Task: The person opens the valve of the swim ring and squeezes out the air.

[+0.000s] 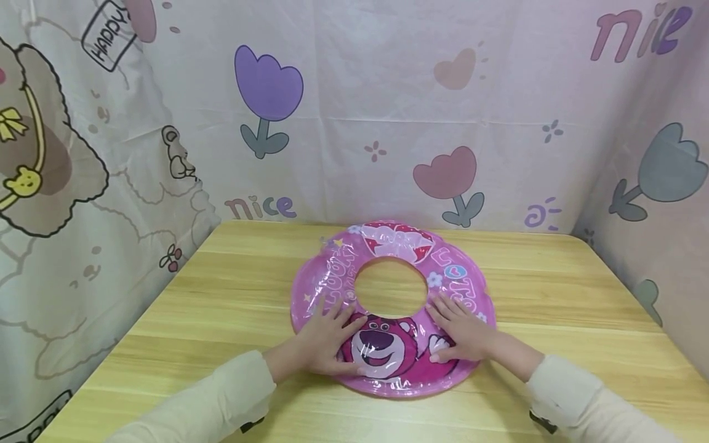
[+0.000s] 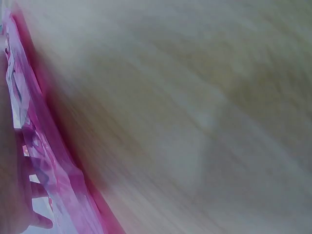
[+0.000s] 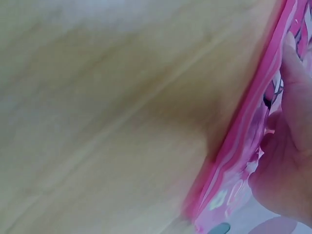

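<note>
A pink swim ring (image 1: 382, 240) with a printed bear face and lettering lies flat on the wooden table, its round hole in the middle. On its near left part rests my left hand (image 1: 327, 338), fingers spread beside the bear's face. My right hand (image 1: 462, 329) lies on the near right part, fingers pointing toward the hole and thumb on the print. Both palms face down on the plastic. At the left edge of the left wrist view, the ring's rim (image 2: 53, 131) shows under the fingers. The right wrist view has the hand (image 3: 287, 165) against the ring's seam.
The light wooden table (image 1: 221, 295) extends on all sides of the ring. Behind it hangs a cloth (image 1: 354, 172) printed with tulips and words, and similar cloth covers the left and right sides. Small black pieces show beneath both cuffs.
</note>
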A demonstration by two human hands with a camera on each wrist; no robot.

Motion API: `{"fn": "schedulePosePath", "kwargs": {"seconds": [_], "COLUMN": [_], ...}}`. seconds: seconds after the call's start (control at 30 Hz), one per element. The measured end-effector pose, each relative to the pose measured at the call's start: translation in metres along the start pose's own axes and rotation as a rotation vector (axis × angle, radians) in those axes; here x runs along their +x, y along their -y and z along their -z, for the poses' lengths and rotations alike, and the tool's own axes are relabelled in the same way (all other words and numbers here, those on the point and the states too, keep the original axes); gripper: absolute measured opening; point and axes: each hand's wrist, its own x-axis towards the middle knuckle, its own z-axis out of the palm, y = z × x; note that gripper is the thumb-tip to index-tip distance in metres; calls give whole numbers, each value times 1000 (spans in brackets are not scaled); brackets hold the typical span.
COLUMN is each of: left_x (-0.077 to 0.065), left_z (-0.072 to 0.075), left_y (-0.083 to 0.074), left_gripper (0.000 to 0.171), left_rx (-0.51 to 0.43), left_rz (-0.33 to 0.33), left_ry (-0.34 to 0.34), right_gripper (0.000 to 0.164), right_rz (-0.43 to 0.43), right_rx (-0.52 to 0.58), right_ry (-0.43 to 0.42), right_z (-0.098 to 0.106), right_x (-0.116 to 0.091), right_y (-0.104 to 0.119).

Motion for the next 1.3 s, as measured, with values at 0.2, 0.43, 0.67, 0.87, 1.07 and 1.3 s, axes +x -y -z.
{"fn": "schedulePosePath", "kwargs": {"seconds": [0.2,0.43,0.67,0.87,1.07,1.3], "left_x": [-1,-2,-3,-5,-8,-5], "left_z": [4,9,12,16,15,12], "left_y": [-5,-14,-23,-31,-34,-14], "left_gripper": [90,90,91,85,78,76], "left_rx": [-55,-86,-60,-51,-52,-129], "left_rz": [-8,-34,-75,-123,-206,-208], "left_ry": [18,32,12,-9,-78,-144], "right_gripper": [93,90,87,83,79,76], "right_rz": [-31,-41,-62,-80,-102,-66], "right_rx": [55,57,44,43,14,-17], "right_ry": [-12,-55,-64,-79,-114,-169], "right_z": [7,13,17,19,23,21], "right_x": [-4,-7,-7,-7,-10,-11], "right_y": [-11,-25,-40,-51,-56,-49]}}
